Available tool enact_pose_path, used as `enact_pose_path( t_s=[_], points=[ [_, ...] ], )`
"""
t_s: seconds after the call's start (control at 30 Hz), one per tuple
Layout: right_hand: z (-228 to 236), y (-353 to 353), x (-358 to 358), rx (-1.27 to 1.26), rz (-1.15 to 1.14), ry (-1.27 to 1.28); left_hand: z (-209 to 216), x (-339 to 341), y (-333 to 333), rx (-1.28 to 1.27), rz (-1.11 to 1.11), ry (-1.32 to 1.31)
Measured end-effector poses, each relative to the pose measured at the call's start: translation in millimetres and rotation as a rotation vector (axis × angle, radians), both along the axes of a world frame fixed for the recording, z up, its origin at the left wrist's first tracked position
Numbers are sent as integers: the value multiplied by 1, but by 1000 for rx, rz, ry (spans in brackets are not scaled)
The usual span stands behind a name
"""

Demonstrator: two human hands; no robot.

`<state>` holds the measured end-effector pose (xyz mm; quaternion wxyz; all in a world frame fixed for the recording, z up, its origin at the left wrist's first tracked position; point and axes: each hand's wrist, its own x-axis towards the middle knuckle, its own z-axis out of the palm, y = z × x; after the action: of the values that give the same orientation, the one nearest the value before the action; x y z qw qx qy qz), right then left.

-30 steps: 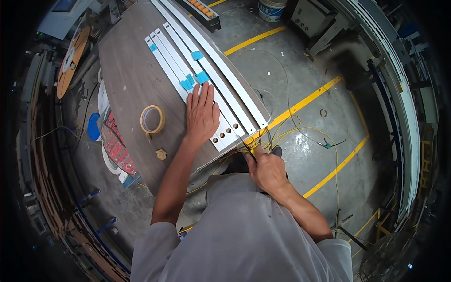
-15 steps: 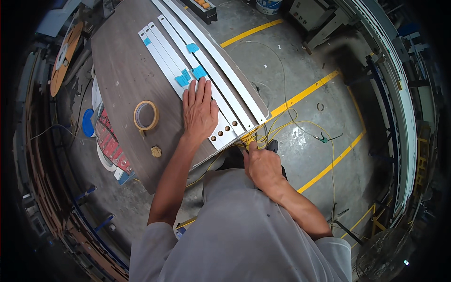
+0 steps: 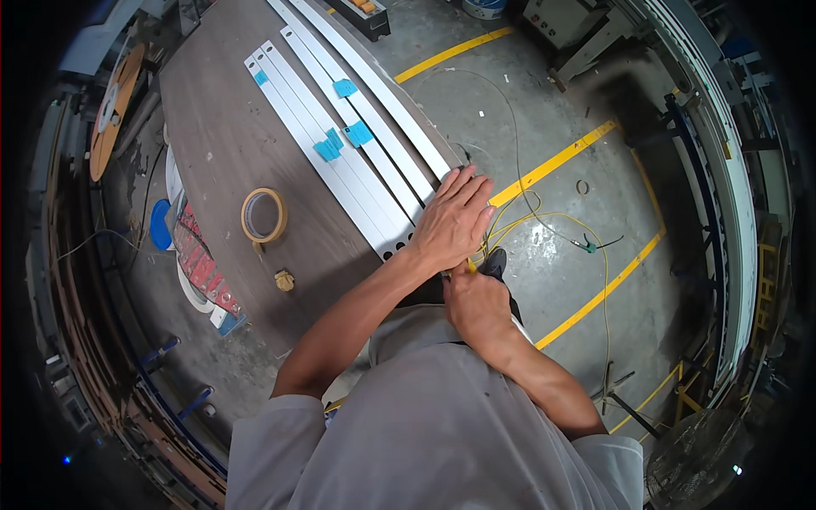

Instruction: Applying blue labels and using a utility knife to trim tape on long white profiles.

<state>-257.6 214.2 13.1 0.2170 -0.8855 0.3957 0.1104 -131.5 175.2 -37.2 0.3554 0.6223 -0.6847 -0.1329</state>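
Note:
Several long white strips (image 3: 357, 191) lie side by side on the brown table (image 3: 221, 119), with dark holes at their near ends. Pieces of blue tape (image 3: 358, 133) are stuck on some of them. My left hand (image 3: 450, 217) rests flat over the near right ends of the strips, its fingers stretched out and hiding part of them. Just below it, past the table's edge, my right hand (image 3: 482, 302) is closed around something yellow (image 3: 470, 265). Most of that thing is covered by my hands, and its kind does not show.
A roll of tan masking tape (image 3: 263, 214) and a crumpled tan lump (image 3: 285, 280) sit on the table. Yellow hoses (image 3: 557, 219) and a green-ended fitting (image 3: 588, 245) lie on the grey floor at right, by painted yellow lines (image 3: 561, 161). A box (image 3: 364, 19) stands beyond.
My left hand has moved right and slightly down in view, from the middle of the strips to their right ends. My right hand stays nearly in place, still closed on the yellow thing.

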Motion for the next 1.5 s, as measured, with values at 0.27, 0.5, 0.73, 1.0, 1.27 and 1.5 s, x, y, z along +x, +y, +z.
enact_pose_path(
  t_s=[0.27,0.5,0.73,1.0,1.27,1.5],
  points=[
    [-17,8,-8,-28,-62,-123,-4,-3,3,-15,-24,-49],
    [-54,11,-16,19,-139,-258,-2,-9,4,-23,-29,-228],
    [-49,10,-33,143,-234,-389,0,70,45,-153,477,-38],
    [-43,20,-19,182,-294,-696,-19,93,82,85,359,-370],
    [-39,22,-4,470,-260,-678,-22,95,88,69,384,-341],
    [-35,19,-11,264,-286,-549,-22,93,87,47,429,-323]
  ],
)
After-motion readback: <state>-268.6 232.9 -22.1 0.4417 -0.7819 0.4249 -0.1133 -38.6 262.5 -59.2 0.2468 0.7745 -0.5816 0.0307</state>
